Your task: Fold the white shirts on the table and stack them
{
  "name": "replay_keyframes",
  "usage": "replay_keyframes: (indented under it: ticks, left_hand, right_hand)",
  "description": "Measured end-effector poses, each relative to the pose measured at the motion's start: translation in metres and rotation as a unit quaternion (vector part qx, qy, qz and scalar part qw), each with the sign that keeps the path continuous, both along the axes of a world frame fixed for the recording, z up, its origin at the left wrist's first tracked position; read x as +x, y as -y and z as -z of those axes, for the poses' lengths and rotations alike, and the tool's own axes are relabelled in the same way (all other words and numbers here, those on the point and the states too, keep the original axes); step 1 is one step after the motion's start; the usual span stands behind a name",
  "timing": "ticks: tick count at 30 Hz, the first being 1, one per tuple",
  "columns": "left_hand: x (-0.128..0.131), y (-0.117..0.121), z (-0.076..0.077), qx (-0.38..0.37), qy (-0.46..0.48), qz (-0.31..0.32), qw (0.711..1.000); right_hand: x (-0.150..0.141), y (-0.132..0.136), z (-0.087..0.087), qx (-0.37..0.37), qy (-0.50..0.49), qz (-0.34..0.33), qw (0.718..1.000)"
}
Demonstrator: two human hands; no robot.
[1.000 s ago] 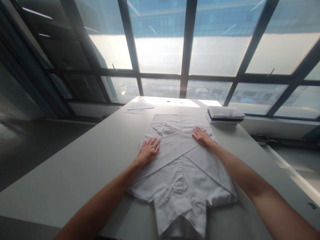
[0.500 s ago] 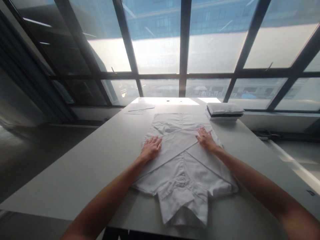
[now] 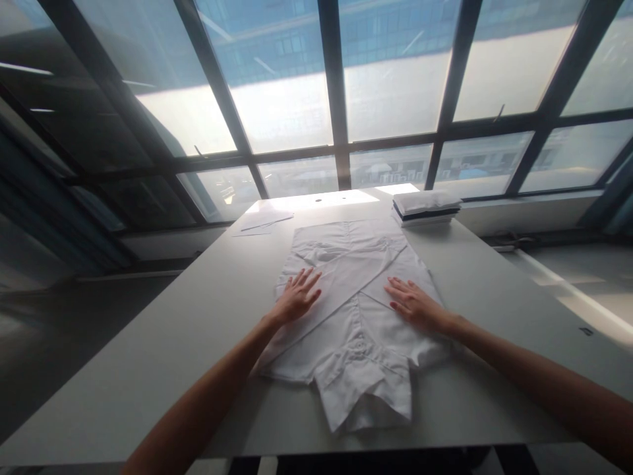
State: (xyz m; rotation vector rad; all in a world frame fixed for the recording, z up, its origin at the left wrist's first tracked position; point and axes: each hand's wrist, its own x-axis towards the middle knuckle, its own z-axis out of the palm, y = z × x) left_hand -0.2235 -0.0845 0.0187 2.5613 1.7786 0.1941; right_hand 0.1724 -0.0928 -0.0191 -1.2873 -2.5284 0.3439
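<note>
A white button-up shirt (image 3: 353,293) lies flat on the grey table (image 3: 198,330), its sleeves crossed over the body and its collar toward me. My left hand (image 3: 297,298) rests flat on the shirt's left side, fingers spread. My right hand (image 3: 414,304) lies flat on the right side, fingers stretched out and apart. Neither hand holds anything.
A stack of folded clothes (image 3: 428,206) sits at the table's far right corner. Sheets of paper (image 3: 264,222) lie at the far left. Tall windows with dark frames (image 3: 336,99) stand behind the table. Floor drops away on both sides.
My right hand has slid toward me along the shirt's right side. My left hand has stayed almost in place. The view has tilted and shifted slightly.
</note>
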Motion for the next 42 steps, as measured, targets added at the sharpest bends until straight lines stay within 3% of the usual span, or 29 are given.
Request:
replay_keyframes:
  ticks: [5, 10, 16, 20, 25, 29, 35, 42]
  left_hand:
    - [-0.016, 0.046, 0.002, -0.032, -0.011, 0.122, 0.992]
    - [-0.053, 0.084, 0.01, -0.03, -0.027, 0.13, 0.991]
    - [-0.074, 0.096, 0.009, -0.044, -0.029, 0.124, 0.991]
    - [-0.061, 0.108, -0.012, -0.065, 0.021, 0.169, 0.983]
    - [-0.02, 0.135, -0.043, -0.158, 0.097, 0.27, 0.945]
    - [0.006, 0.141, -0.046, -0.192, 0.114, 0.31, 0.924]
    - [0.019, 0.127, -0.036, -0.156, 0.159, 0.333, 0.916]
    - [0.025, 0.111, -0.048, -0.224, 0.265, 0.313, 0.884]
  right_hand:
    - [0.007, 0.02, 0.0, 0.024, -0.002, -0.017, 1.0]
    - [0.007, 0.021, -0.002, 0.035, -0.013, -0.018, 0.999]
    - [0.008, 0.019, 0.0, 0.035, -0.018, -0.011, 0.999]
    - [0.008, 0.027, -0.009, 0.058, -0.086, -0.019, 0.994]
    - [0.003, 0.065, -0.041, -0.001, -0.115, -0.186, 0.976]
    - [-0.002, 0.094, -0.059, -0.045, -0.071, -0.255, 0.963]
    - [-0.005, 0.114, -0.048, -0.01, -0.073, -0.247, 0.966]
    - [-0.015, 0.111, -0.032, 0.025, -0.132, -0.216, 0.967]
